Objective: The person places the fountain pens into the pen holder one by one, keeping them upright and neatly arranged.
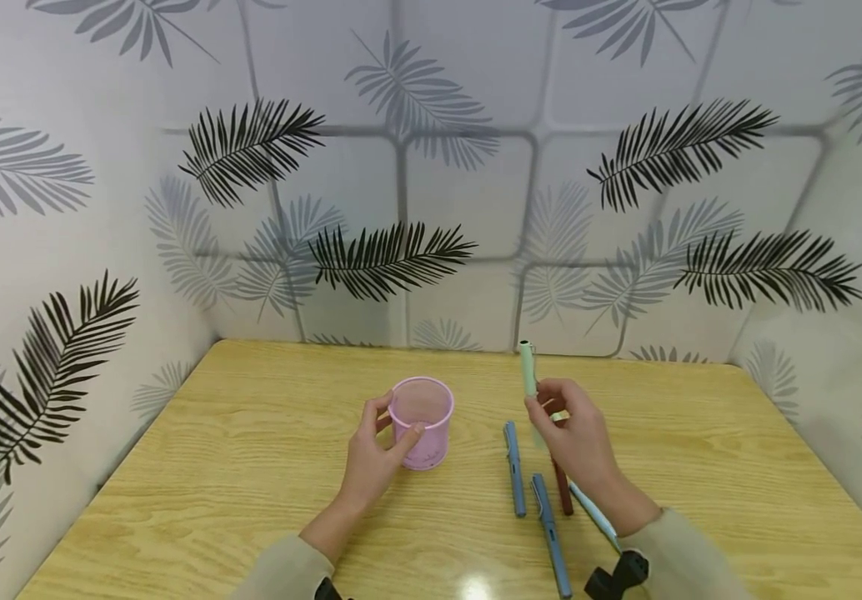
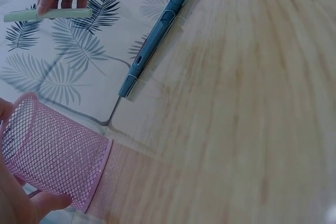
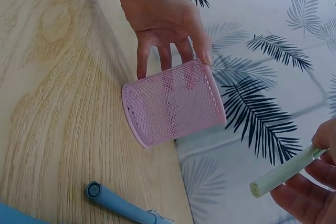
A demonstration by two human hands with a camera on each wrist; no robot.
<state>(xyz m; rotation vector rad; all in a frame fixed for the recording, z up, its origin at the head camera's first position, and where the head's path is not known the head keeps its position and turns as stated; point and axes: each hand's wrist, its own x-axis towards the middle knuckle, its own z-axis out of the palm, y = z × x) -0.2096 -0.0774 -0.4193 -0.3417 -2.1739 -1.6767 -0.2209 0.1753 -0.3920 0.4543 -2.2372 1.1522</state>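
Note:
My left hand [image 1: 371, 458] holds a pink mesh pen holder [image 1: 431, 446] by its side, thumb in front and fingers around the far side near the rim. The holder stands upright on the table, its round mouth facing up. To the right, my right hand [image 1: 577, 429] pinches a light green pen [image 1: 528, 371] between thumb and fingers. That pen is raised above the table and points upward, with its clip near the top. In the right wrist view, the pen's lower end [image 3: 257, 188] juts out past the fingers, apart from the holder [image 3: 173, 103].
Below the right hand lie two blue pens, one farther back [image 1: 516, 471] and one nearer [image 1: 551, 533]. A dark red pen [image 1: 562, 487] and a light blue pen [image 1: 594, 510] lie partly under the right arm. A leaf-patterned backdrop [image 1: 468, 208] rises behind the wooden table [image 1: 266, 433].

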